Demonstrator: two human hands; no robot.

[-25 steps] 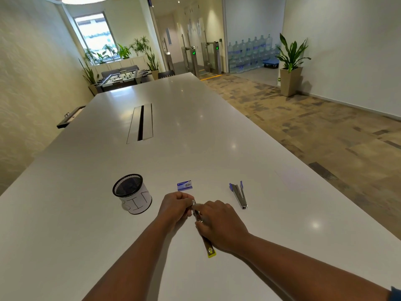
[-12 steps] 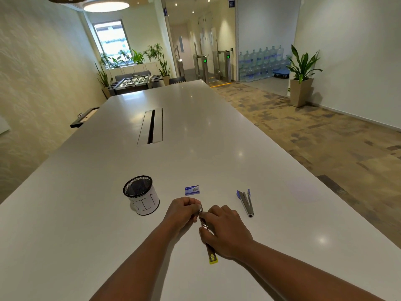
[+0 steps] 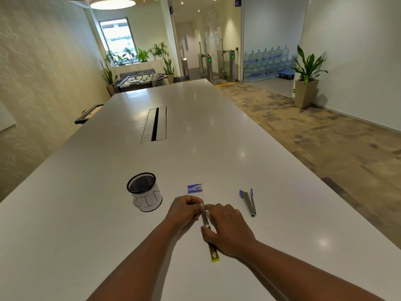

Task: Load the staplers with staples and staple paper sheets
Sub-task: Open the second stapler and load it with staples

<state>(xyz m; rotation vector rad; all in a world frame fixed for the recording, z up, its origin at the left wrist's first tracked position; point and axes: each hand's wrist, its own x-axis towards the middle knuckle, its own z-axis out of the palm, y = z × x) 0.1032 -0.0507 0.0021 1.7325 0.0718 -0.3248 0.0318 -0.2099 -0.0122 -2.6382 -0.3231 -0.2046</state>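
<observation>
A yellow-tipped stapler [image 3: 213, 254] lies opened flat on the white table [image 3: 282, 224] in front of me. My right hand [image 3: 227, 230] presses down on its middle, covering most of it. My left hand [image 3: 184, 210] pinches the metal far end of the stapler, fingers closed on it. A second stapler [image 3: 249, 203], blue and metal, lies opened to the right, untouched. A small blue staple box [image 3: 194, 189] rests just beyond my hands. No paper sheets are in view.
A black mesh cup [image 3: 145, 192] with a white label marked BIN stands left of my hands. A cable slot [image 3: 154, 124] runs along the table's middle. The table's right edge drops to a carpeted floor.
Both hands stay on the yellow-tipped stapler; my fingers have shifted slightly at its metal end. The camera has tilted and drifted, so everything sits lower and further right in view.
</observation>
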